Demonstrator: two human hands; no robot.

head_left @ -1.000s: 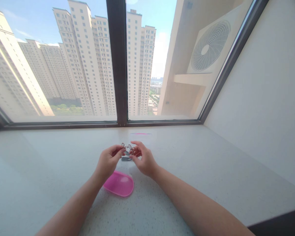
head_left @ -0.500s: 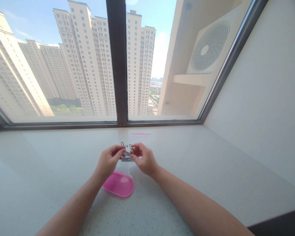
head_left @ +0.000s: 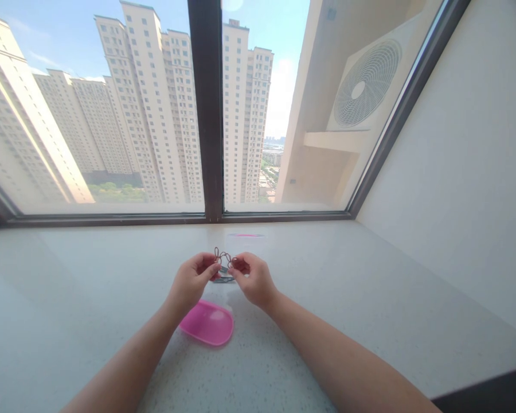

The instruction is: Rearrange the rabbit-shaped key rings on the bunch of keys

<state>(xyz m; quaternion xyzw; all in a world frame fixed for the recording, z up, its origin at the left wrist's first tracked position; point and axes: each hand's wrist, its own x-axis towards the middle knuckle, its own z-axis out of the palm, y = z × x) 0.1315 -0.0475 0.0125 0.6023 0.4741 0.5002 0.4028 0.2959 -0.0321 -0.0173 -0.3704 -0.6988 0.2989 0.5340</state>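
Note:
My left hand (head_left: 192,282) and my right hand (head_left: 253,279) meet above a pale speckled window sill (head_left: 370,287). Each pinches a small wire clip with rabbit-ear loops (head_left: 222,254), and the two clips touch or overlap between my fingertips. Below them stands a clear container (head_left: 236,246) with a pink rim and more small metal clips (head_left: 222,279) inside. A pink oval lid (head_left: 208,322) lies on the sill just under my left wrist.
A large window with a dark centre post (head_left: 205,109) runs along the back of the sill. A white wall (head_left: 468,172) closes off the right side. An outdoor fan unit (head_left: 365,83) and tall buildings show through the glass.
My hands have drawn closer together. The two wire clips, held slightly apart before, now meet between my fingertips. My right fingers have curled in further.

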